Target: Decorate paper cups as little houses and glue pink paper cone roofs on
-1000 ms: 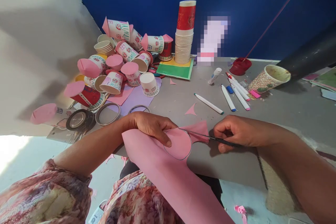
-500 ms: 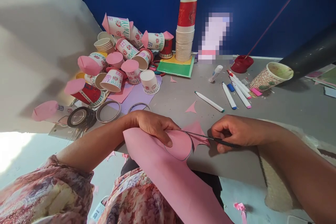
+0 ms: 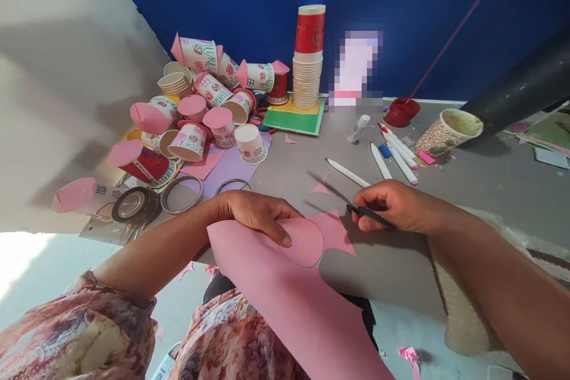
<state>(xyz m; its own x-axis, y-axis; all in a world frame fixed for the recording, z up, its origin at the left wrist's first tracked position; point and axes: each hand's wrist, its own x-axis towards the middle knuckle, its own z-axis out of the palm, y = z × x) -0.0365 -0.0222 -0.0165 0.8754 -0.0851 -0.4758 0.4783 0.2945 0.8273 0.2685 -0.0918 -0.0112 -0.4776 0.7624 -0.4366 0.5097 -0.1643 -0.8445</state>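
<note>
Clamped on the pink sheet [image 3: 312, 303], the left hand [image 3: 262, 217] is pressing its thumb at the left edge of a drawn circle [image 3: 306, 240] near the centre of the frame; its fingers are mostly hiding. The sheet's long axis is running from centre-left down to the bottom edge, right of middle, and a jagged corner is pointing right. Right of centre, the right hand [image 3: 396, 205] is closing around the handles of the scissors [image 3: 356, 209], whose tips are pointing to the upper left, apart from the sheet; whether the blades are parting, I cannot tell. Decorated paper cups [image 3: 189, 141] are crowding the upper left.
</note>
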